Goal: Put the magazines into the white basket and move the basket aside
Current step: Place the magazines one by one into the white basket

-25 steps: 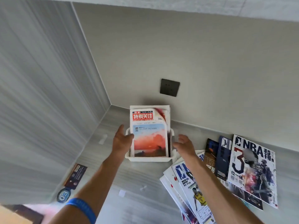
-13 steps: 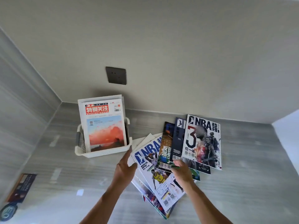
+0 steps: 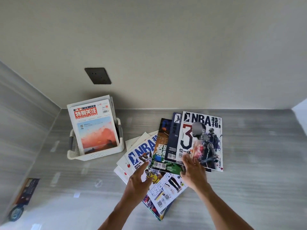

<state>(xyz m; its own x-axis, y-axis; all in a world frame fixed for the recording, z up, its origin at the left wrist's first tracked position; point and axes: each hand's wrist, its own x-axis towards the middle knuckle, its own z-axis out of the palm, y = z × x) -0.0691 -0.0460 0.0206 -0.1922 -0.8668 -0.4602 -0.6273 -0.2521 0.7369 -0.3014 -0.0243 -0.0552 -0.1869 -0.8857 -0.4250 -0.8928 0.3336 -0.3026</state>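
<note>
Over fanned magazines (image 3: 166, 163), left hand (image 3: 138, 181) and right hand (image 3: 193, 173) spread, empty, lower covers hidden

"特别关注" white on red banner: sunset-cover magazine (image 3: 94, 127) upright in basket. "NBA 特刊", big "3", "位一体": white-cover basketball magazine (image 3: 201, 140) on table. "NBA", "MVP VS DPOY": fanned white-and-blue magazine (image 3: 142, 153).

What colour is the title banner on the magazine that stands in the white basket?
Red with white characters, on the magazine in the basket; seen in the head view.

Left hand (image 3: 138, 180), right hand (image 3: 193, 172) extended forward (fingers spread, unclenched).
</note>
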